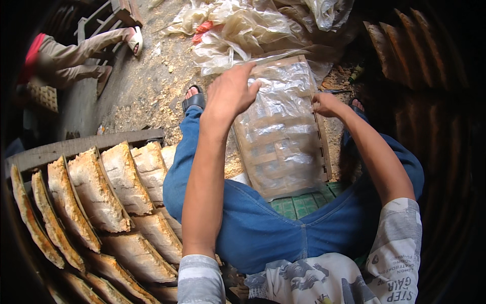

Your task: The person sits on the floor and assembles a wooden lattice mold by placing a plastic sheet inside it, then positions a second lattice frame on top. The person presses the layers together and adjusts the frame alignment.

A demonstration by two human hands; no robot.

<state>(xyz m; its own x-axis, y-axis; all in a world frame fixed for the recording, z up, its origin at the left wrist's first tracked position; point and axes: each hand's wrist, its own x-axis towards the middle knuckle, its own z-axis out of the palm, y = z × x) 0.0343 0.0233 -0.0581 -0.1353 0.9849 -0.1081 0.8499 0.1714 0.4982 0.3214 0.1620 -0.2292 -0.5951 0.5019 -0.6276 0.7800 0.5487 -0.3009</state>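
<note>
A shallow wooden tray (325, 152) lies lengthwise between my knees, slatted or woven underneath. Clear, wrinkled plastic sheet (283, 131) covers it and shines in the light. My left hand (230, 93) is at the tray's far left corner, thumb and forefinger apart over the plastic; its other fingers are partly hidden. At the right edge, my right hand (328, 105) has its fingers curled together, pinching the sheet's margin beside the wooden rim. What lies under the plastic is hard to make out.
A heap of crumpled plastic sheeting (243, 33) lies beyond the tray. Rows of thick, crumbly pale slabs (96, 187) stand at left by a wooden beam (81, 147). More slabs (415, 50) stand at far right. Crumbs litter the floor. Another person's legs (81, 55) show at upper left.
</note>
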